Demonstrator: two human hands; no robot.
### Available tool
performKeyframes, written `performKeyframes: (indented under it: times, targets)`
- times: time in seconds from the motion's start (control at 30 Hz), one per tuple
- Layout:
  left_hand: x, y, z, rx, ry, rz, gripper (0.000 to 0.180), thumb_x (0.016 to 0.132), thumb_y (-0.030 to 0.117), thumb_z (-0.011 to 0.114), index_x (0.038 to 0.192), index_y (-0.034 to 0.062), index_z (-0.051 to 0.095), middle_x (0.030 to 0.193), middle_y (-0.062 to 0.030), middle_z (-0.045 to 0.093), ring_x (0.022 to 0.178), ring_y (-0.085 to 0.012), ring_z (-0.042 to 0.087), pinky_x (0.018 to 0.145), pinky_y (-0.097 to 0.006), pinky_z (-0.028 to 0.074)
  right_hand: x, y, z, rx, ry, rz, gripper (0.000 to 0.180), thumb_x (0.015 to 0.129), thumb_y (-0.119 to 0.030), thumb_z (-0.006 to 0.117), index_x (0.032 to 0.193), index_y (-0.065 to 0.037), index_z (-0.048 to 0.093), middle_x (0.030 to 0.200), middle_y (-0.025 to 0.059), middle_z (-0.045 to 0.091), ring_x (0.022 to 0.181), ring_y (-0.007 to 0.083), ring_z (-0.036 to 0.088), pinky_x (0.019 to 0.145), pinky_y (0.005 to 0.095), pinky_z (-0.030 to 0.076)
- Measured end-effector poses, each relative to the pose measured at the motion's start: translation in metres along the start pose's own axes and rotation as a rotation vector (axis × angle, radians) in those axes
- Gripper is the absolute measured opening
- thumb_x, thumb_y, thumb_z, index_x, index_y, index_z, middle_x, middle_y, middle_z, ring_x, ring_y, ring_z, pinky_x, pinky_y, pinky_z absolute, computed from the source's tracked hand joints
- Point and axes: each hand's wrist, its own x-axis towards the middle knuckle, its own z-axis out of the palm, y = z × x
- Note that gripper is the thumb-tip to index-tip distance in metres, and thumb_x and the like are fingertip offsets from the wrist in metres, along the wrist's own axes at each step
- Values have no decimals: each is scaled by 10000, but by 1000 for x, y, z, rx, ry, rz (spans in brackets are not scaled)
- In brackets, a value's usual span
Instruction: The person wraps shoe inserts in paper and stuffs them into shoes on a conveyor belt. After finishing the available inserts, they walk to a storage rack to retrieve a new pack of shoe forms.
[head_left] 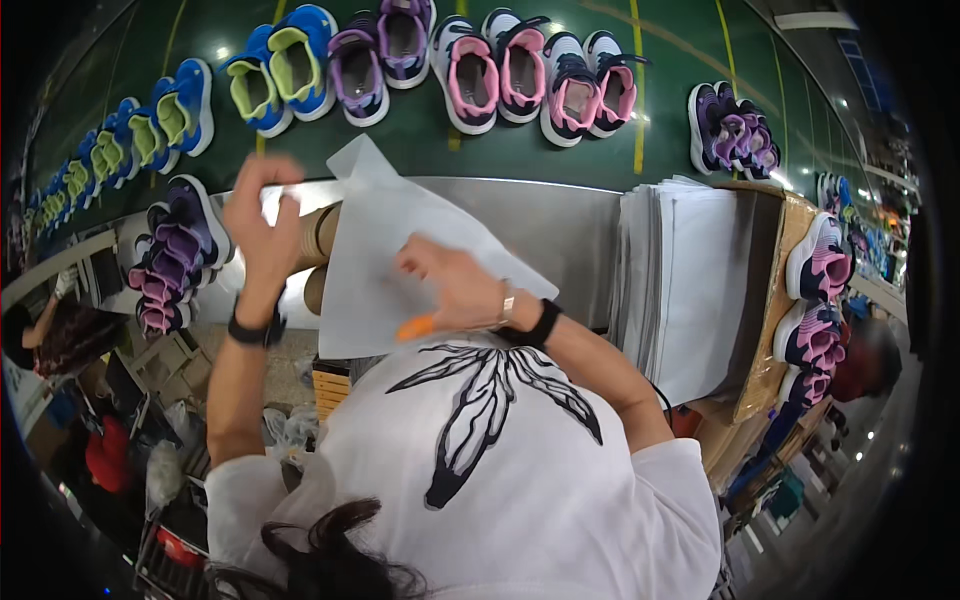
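Sheet of thin, white, translucent paper (370, 260) spreads beneath the right hand (460, 287), loosely bent, and right of the curled left hand (263, 225); blur hides whether either pinches anything. Light, even fingertip pressure should keep such flimsy stock from creasing.

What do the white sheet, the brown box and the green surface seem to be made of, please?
White sheet: probably thin paper, matte, with a softly folded corner.
Brown box: likely cardboard, mostly dull tan, with worn edges.
Green surface: perhaps plastic or rubber, glossy, showing bright reflections.
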Motion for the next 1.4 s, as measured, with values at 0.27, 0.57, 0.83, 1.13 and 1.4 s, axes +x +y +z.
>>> performKeyframes:
  times: [0.27, 0.57, 0.83, 1.13, 1.4]
  targets:
    - [-149, 26, -15, 106, -338, -85, 558, 620, -21, 650, 1164, 19, 528, 1206, -163, 496, 1159, -355, 449, 994, -438, 351, -19, 45, 14, 396, -48, 310, 82, 785, -17, 615, 861, -11, 585, 769, 91, 582, 680, 196, 573, 666, 262, 474]
    - [-162, -3, -3, 237, -206, 45, 638, 589, 22, 746, 1191, 41, 535, 1186, -137, 498, 1138, -330, 458, 967, -432, 347, 1, 44, 63, -282, -239, -142, 135, 637, -7, 610, 762, 0, 562, 703, 155, 556, 669, 369, 555, 605, 391, 458]
    - [-164, -9, -4, 247, -190, 96, 649, 561, 30, 770, 1166, 39, 535, 1172, -141, 499, 1126, -329, 464, 958, -429, 349, -1, 39, 58, -69, -82, 15, 190, 684, -101, 705, 785, -7, 575, 652, 132, 561, 559, 254, 545, 554, 315, 439]
    - [-151, -1, -14, 256, -191, 104, 622, 607, 72, 754, 1177, 21, 510, 1171, -141, 495, 1129, -309, 472, 971, -412, 352, -10, 38, 11, 275, 85, 314, 110, 781, -22, 662, 889, -9, 645, 799, 37, 670, 700, 113, 618, 611, 247, 475]
    - [-79, 46, -17, -1112, -655, -739, 512, 737, 52, 690, 1207, -23, 503, 1080, -74, 605, 981, -132, 583, 875, -270, 458, 15, -19, -35, 699, 305, 47, 175, 821, -6, 641, 995, 14, 644, 925, 45, 665, 782, 93, 616, 679, 223, 493]
